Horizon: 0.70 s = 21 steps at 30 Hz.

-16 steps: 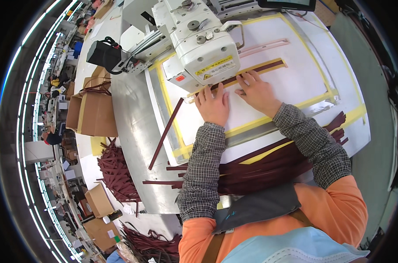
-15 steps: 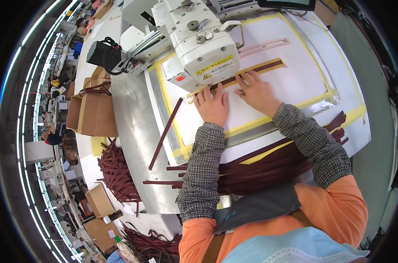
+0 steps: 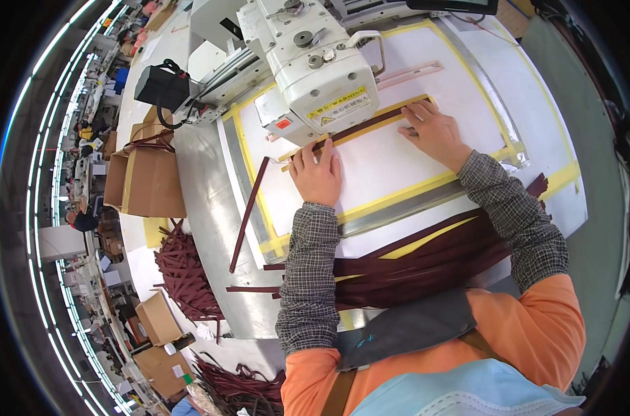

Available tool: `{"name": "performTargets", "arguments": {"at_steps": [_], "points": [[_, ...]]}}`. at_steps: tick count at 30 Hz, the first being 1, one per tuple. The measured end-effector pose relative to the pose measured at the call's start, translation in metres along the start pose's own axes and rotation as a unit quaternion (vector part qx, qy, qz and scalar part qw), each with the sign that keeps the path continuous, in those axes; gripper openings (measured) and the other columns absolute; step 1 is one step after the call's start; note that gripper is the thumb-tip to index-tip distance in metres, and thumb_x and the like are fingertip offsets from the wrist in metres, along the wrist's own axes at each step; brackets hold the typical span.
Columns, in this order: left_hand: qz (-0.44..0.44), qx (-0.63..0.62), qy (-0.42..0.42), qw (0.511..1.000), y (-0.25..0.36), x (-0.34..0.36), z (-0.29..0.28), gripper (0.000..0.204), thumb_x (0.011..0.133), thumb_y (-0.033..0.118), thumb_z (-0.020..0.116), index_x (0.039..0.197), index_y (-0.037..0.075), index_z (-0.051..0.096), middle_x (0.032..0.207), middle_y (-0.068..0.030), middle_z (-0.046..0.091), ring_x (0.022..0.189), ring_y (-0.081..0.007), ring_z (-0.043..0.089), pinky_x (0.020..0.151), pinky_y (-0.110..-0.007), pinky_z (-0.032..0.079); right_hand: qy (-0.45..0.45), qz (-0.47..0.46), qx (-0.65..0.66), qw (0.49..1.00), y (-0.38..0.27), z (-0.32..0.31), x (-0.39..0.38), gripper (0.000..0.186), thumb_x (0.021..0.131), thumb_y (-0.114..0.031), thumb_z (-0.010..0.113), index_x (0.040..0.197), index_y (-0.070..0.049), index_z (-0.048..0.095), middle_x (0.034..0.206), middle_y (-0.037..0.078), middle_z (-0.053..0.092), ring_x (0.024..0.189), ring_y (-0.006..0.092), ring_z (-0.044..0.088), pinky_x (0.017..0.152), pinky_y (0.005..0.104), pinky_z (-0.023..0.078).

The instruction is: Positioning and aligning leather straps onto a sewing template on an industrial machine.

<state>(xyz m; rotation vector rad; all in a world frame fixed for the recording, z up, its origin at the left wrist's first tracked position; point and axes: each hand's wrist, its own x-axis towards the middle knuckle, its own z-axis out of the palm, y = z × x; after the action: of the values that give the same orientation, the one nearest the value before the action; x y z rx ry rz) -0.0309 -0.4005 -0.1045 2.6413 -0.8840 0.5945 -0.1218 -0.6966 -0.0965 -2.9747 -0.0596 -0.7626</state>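
A dark maroon strip (image 3: 377, 122) lies in a yellow-edged slot on a white template sheet (image 3: 398, 163), partly beneath a white sewing machine head (image 3: 322, 76). My left hand (image 3: 315, 177) rests with its fingers on the strip's near-left part, just below the machine head. At the strip's far right end, my right hand (image 3: 436, 135) touches it with bent but parted fingers. Neither hand is closed round anything. Left of the left hand, another maroon strip (image 3: 249, 215) lies slanting across the template's edge. The needle area is hidden by the machine head.
Long maroon strips (image 3: 419, 270) lie in a bundle between my forearms and the template. A tangled heap of strips (image 3: 186, 267) and a cardboard box (image 3: 145, 180) are to the left. A black motor box (image 3: 162, 84) juts out beside the machine.
The template sheet has slid a little to the left, with the strips on it. My left hand has moved left and nearer to me; my right hand has moved right to the strip's end.
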Motion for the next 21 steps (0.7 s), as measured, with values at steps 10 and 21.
{"name": "performTargets", "arguments": {"at_steps": [10, 21], "points": [[0.007, -0.009, -0.014, 1.000, 0.019, 0.012, 0.006, 0.037, 0.092, 0.026, 0.071, 0.128, 0.018, 0.075, 0.127, -0.0102, 0.063, 0.122, -0.0337, 0.057, 0.102, -0.052, 0.045, 0.017, 0.030, 0.036, 0.999, -0.022, 0.009, 0.003, 0.043, 0.093, -0.036, 0.073, 0.123, -0.004, 0.073, 0.127, 0.008, 0.069, 0.126, 0.0241, 0.061, 0.091, 0.0375, 0.061], [0.014, -0.022, 0.019, 0.999, 0.048, 0.021, 0.031, 0.037, 0.093, 0.030, 0.072, 0.127, 0.017, 0.075, 0.127, -0.0138, 0.064, 0.123, -0.0392, 0.056, 0.101, -0.054, 0.044, -0.009, 0.040, 0.057, 0.998, -0.052, 0.018, 0.010, 0.047, 0.091, -0.035, 0.075, 0.127, -0.005, 0.071, 0.129, 0.009, 0.067, 0.128, 0.0254, 0.061, 0.089, 0.0388, 0.061]]}}
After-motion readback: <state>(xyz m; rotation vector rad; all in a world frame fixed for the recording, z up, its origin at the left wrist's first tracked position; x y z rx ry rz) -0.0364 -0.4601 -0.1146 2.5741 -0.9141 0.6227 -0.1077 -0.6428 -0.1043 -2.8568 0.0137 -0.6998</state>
